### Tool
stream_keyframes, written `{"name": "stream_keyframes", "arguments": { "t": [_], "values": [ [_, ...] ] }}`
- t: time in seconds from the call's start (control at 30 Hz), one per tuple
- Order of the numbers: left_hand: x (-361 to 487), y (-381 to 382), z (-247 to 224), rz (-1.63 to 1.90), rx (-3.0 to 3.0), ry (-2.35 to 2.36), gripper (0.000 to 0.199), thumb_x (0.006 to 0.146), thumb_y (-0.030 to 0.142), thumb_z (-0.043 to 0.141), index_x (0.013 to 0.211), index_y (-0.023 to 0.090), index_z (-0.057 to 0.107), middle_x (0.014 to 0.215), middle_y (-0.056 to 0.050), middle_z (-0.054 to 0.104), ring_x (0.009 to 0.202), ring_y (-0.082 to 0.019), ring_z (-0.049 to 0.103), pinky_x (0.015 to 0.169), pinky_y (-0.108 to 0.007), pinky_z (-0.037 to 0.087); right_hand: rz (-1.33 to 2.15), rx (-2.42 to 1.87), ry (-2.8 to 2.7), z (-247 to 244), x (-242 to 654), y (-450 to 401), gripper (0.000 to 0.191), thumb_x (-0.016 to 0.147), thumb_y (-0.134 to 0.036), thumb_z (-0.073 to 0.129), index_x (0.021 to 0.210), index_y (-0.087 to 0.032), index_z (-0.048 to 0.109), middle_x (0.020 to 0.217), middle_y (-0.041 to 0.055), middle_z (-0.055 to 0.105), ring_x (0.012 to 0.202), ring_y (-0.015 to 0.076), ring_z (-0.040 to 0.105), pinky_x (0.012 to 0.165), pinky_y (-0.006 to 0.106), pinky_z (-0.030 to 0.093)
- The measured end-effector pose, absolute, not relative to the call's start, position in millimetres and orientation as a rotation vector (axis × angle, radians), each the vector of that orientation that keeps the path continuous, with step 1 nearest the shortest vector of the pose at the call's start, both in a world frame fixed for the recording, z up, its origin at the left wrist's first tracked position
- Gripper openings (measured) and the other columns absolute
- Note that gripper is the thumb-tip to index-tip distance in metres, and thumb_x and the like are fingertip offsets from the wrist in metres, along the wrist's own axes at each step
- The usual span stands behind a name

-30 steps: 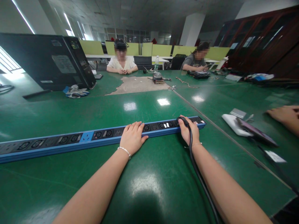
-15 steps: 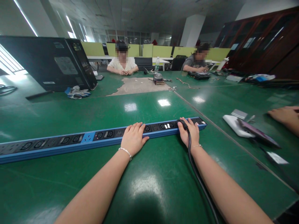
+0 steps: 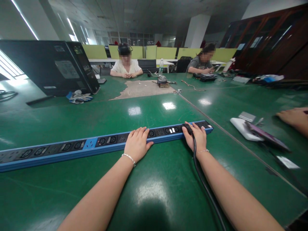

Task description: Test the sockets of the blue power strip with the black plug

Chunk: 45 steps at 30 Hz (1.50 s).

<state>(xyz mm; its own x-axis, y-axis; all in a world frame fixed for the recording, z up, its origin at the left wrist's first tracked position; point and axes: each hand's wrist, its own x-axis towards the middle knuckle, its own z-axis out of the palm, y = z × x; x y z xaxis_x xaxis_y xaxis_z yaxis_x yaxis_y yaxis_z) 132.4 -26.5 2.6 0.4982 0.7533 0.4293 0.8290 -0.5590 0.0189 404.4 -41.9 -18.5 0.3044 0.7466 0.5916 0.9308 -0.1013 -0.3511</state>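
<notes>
A long blue and black power strip [image 3: 90,143] lies across the green table, its right end near the table's seam. Over its middle rests my left hand [image 3: 137,141], fingers laid across the top and thumb along the near side. My right hand [image 3: 196,136] grips a black plug [image 3: 187,128] at a socket near the strip's right end; how deep the plug sits is hidden. From the plug a black cable [image 3: 204,181] runs down toward me under my right wrist.
A black computer case [image 3: 64,69] stands back left, with gloves [image 3: 79,97] beside it. A white device [image 3: 243,129] and another person's hand [image 3: 293,118] are at the right. Two people sit across the green table [image 3: 106,112], near a bottle [image 3: 161,66].
</notes>
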Motion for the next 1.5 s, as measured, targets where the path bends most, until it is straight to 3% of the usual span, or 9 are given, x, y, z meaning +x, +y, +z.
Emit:
{"name": "stream_keyframes", "arguments": {
  "t": [0.27,0.43,0.6,0.73,0.8,0.97,1.13,1.5],
  "values": [
    [129,-26,4,-0.551,-2.56,-1.361,0.051,0.084,0.041,0.052,0.129,0.018,0.045,0.134,-0.01,0.052,0.123,-0.025,0.046,0.103,-0.042,0.033,-0.335,-1.881,-1.501,-20,406,-40,0.038,0.087,-0.045,0.044,0.114,-0.025,0.063,0.111,0.0063,0.068,0.117,0.0236,0.053,0.105,0.05,0.024],
    [88,-25,8,-0.444,-2.489,-1.481,0.062,0.08,0.053,0.053,0.131,0.018,0.043,0.133,-0.011,0.053,0.123,-0.03,0.046,0.101,-0.049,0.034,-0.3,-1.828,-1.437,-23,402,-39,0.038,0.087,-0.043,0.044,0.111,-0.023,0.064,0.111,0.0074,0.067,0.115,0.0227,0.054,0.107,0.051,0.021],
    [58,-29,8,-0.431,-2.418,-1.516,0.06,0.082,0.053,0.05,0.131,0.019,0.043,0.129,-0.012,0.055,0.119,-0.028,0.048,0.1,-0.046,0.034,-0.146,-1.694,-1.297,-18,403,-34,0.035,0.084,-0.045,0.046,0.099,-0.023,0.068,0.104,0.0061,0.07,0.109,0.0237,0.058,0.108,0.056,0.015],
    [59,-30,5,-0.442,-2.405,-1.529,0.06,0.082,0.055,0.049,0.13,0.02,0.045,0.129,-0.011,0.055,0.117,-0.028,0.048,0.099,-0.045,0.034,-0.013,-1.328,-0.974,-1,399,-38,0.043,0.086,-0.049,0.043,0.107,-0.019,0.065,0.107,0.0081,0.068,0.102,0.0212,0.061,0.099,0.046,0.038],
    [60,-29,4,-0.452,-2.407,-1.523,0.06,0.082,0.055,0.049,0.13,0.02,0.045,0.128,-0.011,0.055,0.117,-0.028,0.048,0.1,-0.045,0.033,0.055,-1.254,-0.996,6,388,-43,0.043,0.085,-0.048,0.047,0.108,-0.018,0.065,0.107,0.0081,0.068,0.101,0.0203,0.061,0.095,0.04,0.043],
    [59,-29,4,-0.472,-2.416,-1.526,0.06,0.081,0.054,0.05,0.129,0.019,0.046,0.127,-0.012,0.055,0.117,-0.028,0.048,0.1,-0.045,0.033,0.182,-1.416,-1.394,4,343,-45,0.042,0.083,-0.046,0.051,0.116,-0.022,0.061,0.111,0.0061,0.067,0.107,0.021,0.059,0.1,0.042,0.038],
    [58,-29,4,-0.495,-2.432,-1.531,0.059,0.082,0.054,0.05,0.13,0.021,0.045,0.128,-0.011,0.055,0.118,-0.028,0.047,0.1,-0.045,0.032,0.118,-1.563,-1.506,-1,314,-37,0.036,0.086,-0.043,0.046,0.115,-0.026,0.06,0.112,0.0038,0.067,0.106,0.0208,0.06,0.107,0.05,0.025],
    [59,-28,3,-0.516,-2.438,-1.51,0.06,0.081,0.054,0.052,0.129,0.019,0.044,0.127,-0.011,0.055,0.117,-0.028,0.047,0.099,-0.046,0.032,-0.133,-1.809,-1.569,3,291,-33,0.032,0.086,-0.037,0.046,0.103,-0.021,0.067,0.104,0.0079,0.07,0.103,0.0216,0.062,0.099,0.04,0.036]
  ]
}}
